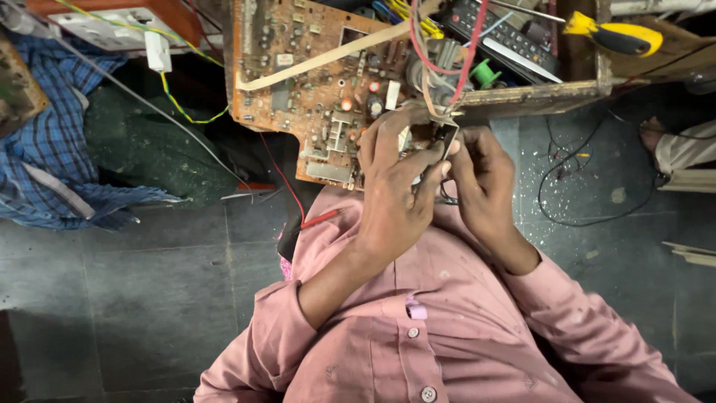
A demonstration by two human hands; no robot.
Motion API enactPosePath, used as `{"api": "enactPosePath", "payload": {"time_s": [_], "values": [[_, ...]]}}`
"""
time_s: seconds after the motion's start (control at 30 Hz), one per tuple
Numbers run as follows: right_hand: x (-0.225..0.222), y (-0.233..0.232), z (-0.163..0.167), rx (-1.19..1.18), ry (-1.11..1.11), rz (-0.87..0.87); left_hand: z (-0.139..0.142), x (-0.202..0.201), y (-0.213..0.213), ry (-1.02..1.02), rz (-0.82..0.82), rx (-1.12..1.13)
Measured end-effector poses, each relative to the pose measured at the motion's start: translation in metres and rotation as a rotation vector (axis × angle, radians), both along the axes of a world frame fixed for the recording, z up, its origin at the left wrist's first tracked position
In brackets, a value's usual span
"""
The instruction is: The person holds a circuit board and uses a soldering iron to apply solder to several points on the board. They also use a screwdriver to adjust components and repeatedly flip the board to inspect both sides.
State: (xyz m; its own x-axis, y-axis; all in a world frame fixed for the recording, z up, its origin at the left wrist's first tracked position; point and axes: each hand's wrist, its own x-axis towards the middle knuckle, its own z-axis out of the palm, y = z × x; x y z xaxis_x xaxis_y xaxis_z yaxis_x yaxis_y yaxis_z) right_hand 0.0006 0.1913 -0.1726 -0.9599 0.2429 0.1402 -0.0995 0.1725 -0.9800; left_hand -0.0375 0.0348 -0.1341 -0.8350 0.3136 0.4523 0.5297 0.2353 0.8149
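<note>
Centrally, just above the middle of the frame, two bare hands meet over the lower edge of a brown circuit board (298, 67). The left hand (395, 186) and the right hand (481, 183) are pressed close together, fingertips pinching a small dark metal part (446, 136) between them, right at the board's lower right corner. Red wires (470, 60) loop down from the top of the frame to that spot. Both arms wear rolled pink shirt sleeves (418, 336), filling the lower centre. At upper right, a yellow-handled screwdriver (615, 36) lies on a wooden desk (537, 97), beside a black remote control (503, 37). A blue checked cloth (52, 142) lies at far left on the dark tiled floor (134, 291).
</note>
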Motion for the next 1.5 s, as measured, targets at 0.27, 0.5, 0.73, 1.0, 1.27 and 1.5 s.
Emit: {"api": "enactPosePath", "payload": {"time_s": [0.27, 0.5, 0.73, 1.0, 1.27, 1.5], "values": [[-0.004, 0.010, 0.001, -0.435, -0.176, 0.121, 0.001, 0.000, 0.004, 0.005, 0.000, -0.023], [-0.004, 0.003, 0.007, -0.268, -0.098, 0.012, 0.005, 0.001, 0.005, -0.015, 0.002, -0.021], [-0.006, 0.000, 0.006, -0.167, -0.200, -0.036, 0.003, 0.000, 0.005, -0.010, -0.014, -0.039], [-0.003, -0.002, 0.015, -0.028, -0.031, -0.036, 0.004, 0.000, 0.009, 0.040, 0.015, 0.001], [-0.008, 0.004, 0.011, -0.559, -0.230, 0.081, 0.002, -0.001, 0.006, 0.009, -0.010, -0.012], [-0.005, 0.004, 0.012, -0.332, -0.119, 0.017, 0.005, -0.001, 0.007, 0.005, -0.003, -0.050]]}}
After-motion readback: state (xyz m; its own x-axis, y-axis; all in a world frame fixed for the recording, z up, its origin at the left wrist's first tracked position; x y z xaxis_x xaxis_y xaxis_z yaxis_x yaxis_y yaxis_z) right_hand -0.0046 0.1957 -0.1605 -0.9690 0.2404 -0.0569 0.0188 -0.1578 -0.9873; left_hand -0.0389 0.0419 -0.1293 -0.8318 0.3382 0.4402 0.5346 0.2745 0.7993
